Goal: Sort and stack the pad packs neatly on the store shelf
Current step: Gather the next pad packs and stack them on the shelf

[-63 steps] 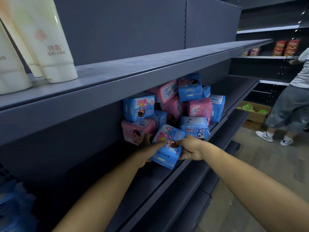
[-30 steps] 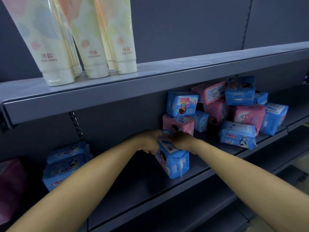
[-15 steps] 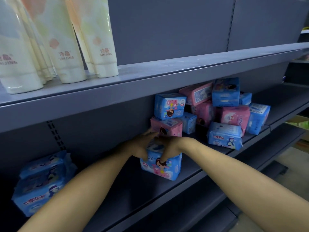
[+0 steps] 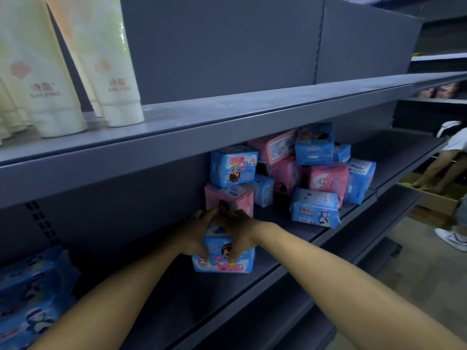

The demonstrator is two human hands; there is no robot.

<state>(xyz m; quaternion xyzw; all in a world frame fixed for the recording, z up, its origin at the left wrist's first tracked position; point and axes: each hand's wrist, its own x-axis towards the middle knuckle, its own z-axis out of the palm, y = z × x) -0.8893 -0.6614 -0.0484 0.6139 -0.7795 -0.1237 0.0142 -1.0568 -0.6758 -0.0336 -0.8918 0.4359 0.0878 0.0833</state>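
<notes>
My left hand [image 4: 195,238] and right hand [image 4: 238,232] together grip a blue pad pack [image 4: 222,258] standing on the shelf [image 4: 202,299]. The mixed pad pile [image 4: 303,173] sits toward the shelf's right end.

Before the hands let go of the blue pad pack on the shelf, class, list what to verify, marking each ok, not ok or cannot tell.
1. Blue pad pack resting on the shelf: ok.
2. Left hand and right hand both grip it: ok.
3. Pack clear of the shelf's front edge: ok.
4. Pile behind sorted by colour: not ok, pink and blue mixed.
5. Pack square to the shelf's back wall: cannot tell.
</notes>
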